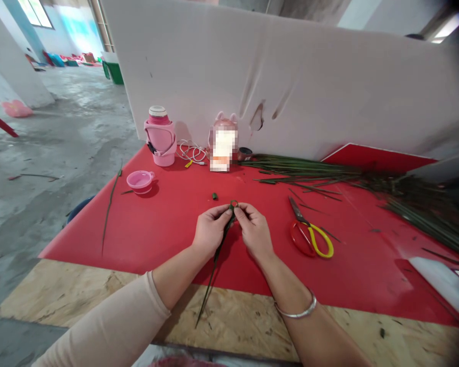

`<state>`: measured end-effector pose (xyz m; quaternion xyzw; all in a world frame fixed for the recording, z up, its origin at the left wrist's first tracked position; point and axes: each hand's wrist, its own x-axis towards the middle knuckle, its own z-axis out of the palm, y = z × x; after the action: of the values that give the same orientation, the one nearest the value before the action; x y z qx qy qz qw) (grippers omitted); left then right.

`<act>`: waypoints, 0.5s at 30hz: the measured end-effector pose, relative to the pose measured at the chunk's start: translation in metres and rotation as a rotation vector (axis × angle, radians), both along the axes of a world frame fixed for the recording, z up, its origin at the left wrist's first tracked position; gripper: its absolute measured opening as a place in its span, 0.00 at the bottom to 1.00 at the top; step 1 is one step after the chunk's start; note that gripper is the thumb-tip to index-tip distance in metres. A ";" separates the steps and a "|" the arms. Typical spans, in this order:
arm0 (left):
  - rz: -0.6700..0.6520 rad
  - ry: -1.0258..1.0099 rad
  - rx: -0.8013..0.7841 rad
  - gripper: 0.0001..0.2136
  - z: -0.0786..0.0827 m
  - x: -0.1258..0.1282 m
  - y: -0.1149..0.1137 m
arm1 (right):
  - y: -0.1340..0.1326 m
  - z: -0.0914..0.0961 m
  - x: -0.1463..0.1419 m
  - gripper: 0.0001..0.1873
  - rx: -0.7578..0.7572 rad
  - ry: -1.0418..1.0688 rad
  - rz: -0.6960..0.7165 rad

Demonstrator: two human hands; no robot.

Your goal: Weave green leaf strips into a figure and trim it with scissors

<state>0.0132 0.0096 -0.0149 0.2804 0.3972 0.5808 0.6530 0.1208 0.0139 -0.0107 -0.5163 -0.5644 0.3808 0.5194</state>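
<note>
Over the red table covering, my left hand (pixel 211 227) and my right hand (pixel 255 230) meet with their fingertips pinched close together. Between them is a long, narrow green leaf strip (pixel 215 260), bent into a small loop at the top. Its thin tail hangs down toward the bare wood edge. Both hands are closed on this strip; the fingers partly hide the fold. A small folded green piece (pixel 214 196) lies just beyond my left hand. To the right of my right hand rest scissors (pixel 312 235) with one red and one yellow handle loop.
Long green leaves (pixel 309 171) are heaped at the back right. A pink bottle (pixel 162 142), a white cable (pixel 192 151), a phone (pixel 222 148) with a blurred screen and a pink cup (pixel 139 182) stand toward the back left. A white panel (pixel 199 66) rises behind the table.
</note>
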 end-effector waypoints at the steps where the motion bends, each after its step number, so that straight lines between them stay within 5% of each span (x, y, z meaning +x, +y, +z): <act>1: 0.005 0.035 0.022 0.12 -0.001 0.000 0.000 | 0.000 0.001 -0.001 0.11 -0.052 0.038 0.005; 7: 0.029 0.113 0.101 0.09 -0.002 0.002 -0.002 | -0.003 0.009 -0.006 0.11 -0.272 0.252 -0.014; 15: 0.016 0.167 0.109 0.10 -0.002 0.002 -0.002 | -0.006 0.011 -0.009 0.16 -0.276 0.289 -0.013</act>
<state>0.0152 0.0074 -0.0165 0.3596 0.4203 0.5812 0.5968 0.1114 0.0084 0.0007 -0.5262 -0.4229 0.5216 0.5218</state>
